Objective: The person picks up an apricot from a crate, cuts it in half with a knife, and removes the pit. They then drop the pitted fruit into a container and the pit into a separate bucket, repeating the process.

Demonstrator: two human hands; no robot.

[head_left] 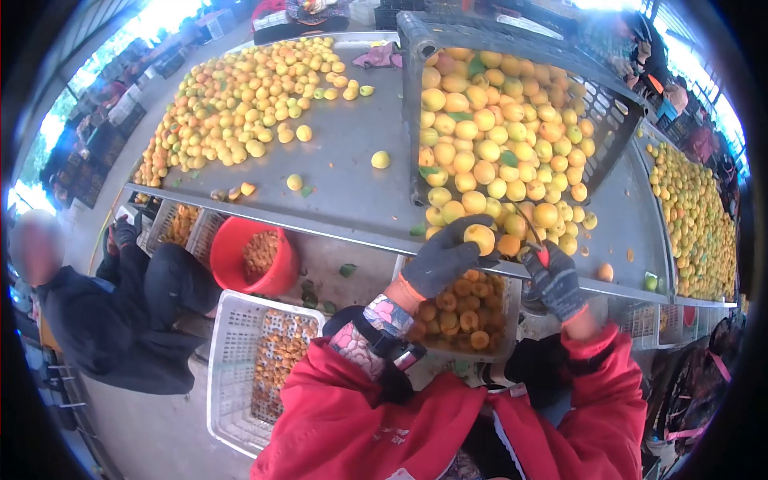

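My left hand [442,262], in a dark grey glove, holds a yellow-orange fruit [479,239] at the table's front edge. In my right hand [552,280], gloved too, is a small tool with a red handle [544,256]; its thin curved dark part points up and left, close to the fruit. Just beyond both hands, many yellow fruits [512,152] spill from a dark crate [616,120] tipped on its side. Below my hands sits a crate of orange fruit [464,312], partly covered by my left arm.
The metal table [344,168] bears another fruit pile [248,96] at the back left. White crate [220,368] and red bucket [288,268], both with fruit pieces, stand lower left. A seated person [112,320] is at the left. More fruit [692,216] lies at the right.
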